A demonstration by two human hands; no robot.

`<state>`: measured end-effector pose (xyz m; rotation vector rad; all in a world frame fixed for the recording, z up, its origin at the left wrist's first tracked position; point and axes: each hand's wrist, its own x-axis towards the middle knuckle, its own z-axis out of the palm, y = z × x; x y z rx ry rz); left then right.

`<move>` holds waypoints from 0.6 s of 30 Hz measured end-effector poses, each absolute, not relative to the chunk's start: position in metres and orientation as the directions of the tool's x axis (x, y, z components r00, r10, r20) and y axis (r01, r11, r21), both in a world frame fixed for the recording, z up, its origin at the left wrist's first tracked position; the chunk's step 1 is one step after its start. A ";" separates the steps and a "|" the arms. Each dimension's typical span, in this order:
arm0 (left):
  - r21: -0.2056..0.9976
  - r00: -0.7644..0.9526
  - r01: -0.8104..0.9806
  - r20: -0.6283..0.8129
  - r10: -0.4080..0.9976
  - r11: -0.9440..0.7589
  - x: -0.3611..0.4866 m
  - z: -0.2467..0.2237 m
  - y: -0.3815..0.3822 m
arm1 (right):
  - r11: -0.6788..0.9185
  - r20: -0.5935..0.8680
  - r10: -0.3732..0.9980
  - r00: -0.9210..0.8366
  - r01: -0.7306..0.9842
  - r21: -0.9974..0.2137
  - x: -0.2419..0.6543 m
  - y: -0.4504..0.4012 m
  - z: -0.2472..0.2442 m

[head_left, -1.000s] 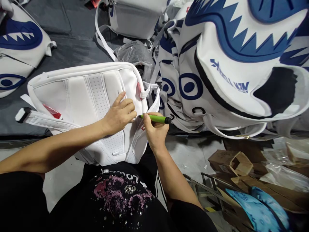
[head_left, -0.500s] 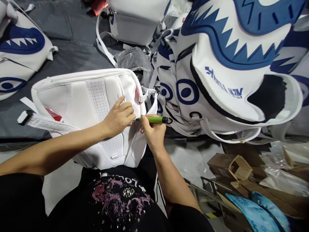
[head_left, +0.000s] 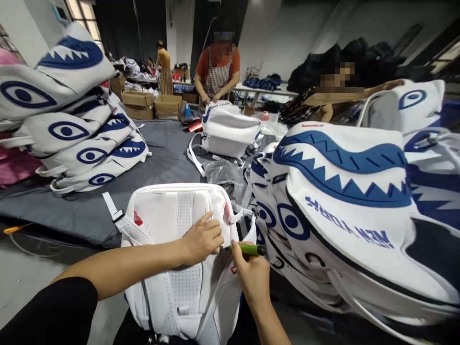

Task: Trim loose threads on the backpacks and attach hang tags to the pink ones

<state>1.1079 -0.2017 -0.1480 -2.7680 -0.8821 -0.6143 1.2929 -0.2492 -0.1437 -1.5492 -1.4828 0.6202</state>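
Observation:
A white backpack (head_left: 158, 211) stands in front of me with its back panel and straps toward me, resting against the table edge. My left hand (head_left: 204, 239) lies on the panel, its fingers curled and closed on the fabric near the right side seam. In my right hand (head_left: 249, 270) is a slim green pen (head_left: 251, 249) with a black end, pinched between thumb and fingers. Its tip points left and meets the panel close to my left fingertips. What lies exactly under those fingertips is hidden.
White backpacks with blue eyes and teeth are stacked at left (head_left: 68, 129) and close at right (head_left: 345, 191). Another backpack (head_left: 230, 134) stands across the dark table (head_left: 161, 139), near clear plastic (head_left: 224, 175). A person in an apron (head_left: 217, 76) works opposite; another person reaches at right.
The head view has tilted up, so the far side of the room and other people now show. Both hands keep their places on the backpack, the pen still in the right one.

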 end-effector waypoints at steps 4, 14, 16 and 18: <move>-0.100 0.742 0.596 0.447 0.499 -0.797 1.107 -0.141 -0.205 | 0.097 0.183 0.971 0.152 0.448 -0.889 1.294 -0.250 -0.143; -0.235 0.901 0.433 0.072 0.428 -0.870 1.093 -0.058 -0.179 | 0.238 0.287 0.953 0.101 0.338 -0.911 1.285 -0.269 -0.127; -0.236 0.877 0.479 0.086 0.473 -0.845 1.087 -0.045 -0.188 | 0.282 0.307 0.950 0.052 0.275 -0.919 1.281 -0.278 -0.122; -0.238 0.870 0.493 0.149 0.470 -0.837 1.077 -0.030 -0.211 | 0.289 0.305 0.951 0.056 0.195 -0.937 1.279 -0.291 -0.111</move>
